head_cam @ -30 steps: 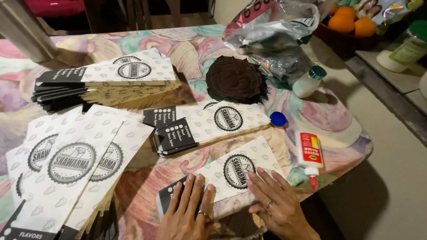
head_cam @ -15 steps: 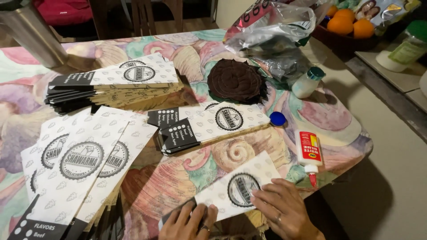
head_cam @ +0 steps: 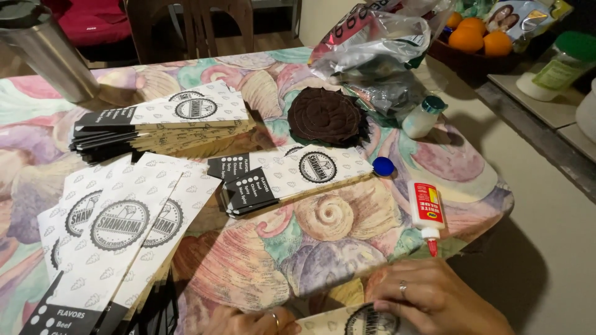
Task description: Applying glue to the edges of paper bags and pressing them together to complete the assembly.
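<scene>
Presently, at the bottom edge of the head view, 1 printed paper sleeve (head_cam: 360, 321) is catalogued as the item in hand; only its upper part, with a round black emblem, is shown, and the rest is cut off by the frame.

- Right hand (head_cam: 434, 298): laid flat on the right part of the sleeve, fingers extended and pointing left, a ring on 1 finger. Nothing is pinched; the paper is pressed down.
- Left hand (head_cam: 251, 321): seen only in part at the sleeve's left end, a ring visible. Contact with the sleeve is likely, but whether the fingers are spread or curled cannot be told.
- Relation: the sleeve lies between the 2 hands and under the right one, its long axis running roughly left to right along the near table edge. The right hand is judged the nearer and the more fully engaged.
- Glue bottle (head_cam: 426, 212): white with a red label and red tip, lying just beyond the right hand, tip toward it, apart from it.
- Blue cap (head_cam: 383, 166): beside the middle stack of sleeves (head_cam: 292, 177).
- Further stacks: 1 at left (head_cam: 118, 229), 1 at rear (head_cam: 161, 121).
- Dark round mat (head_cam: 324, 115), small white bottle (head_cam: 422, 116), metal tumbler (head_cam: 46, 53) and plastic bags (head_cam: 379, 53) are listed on the patterned tablecloth (head_cam: 323, 242).
</scene>
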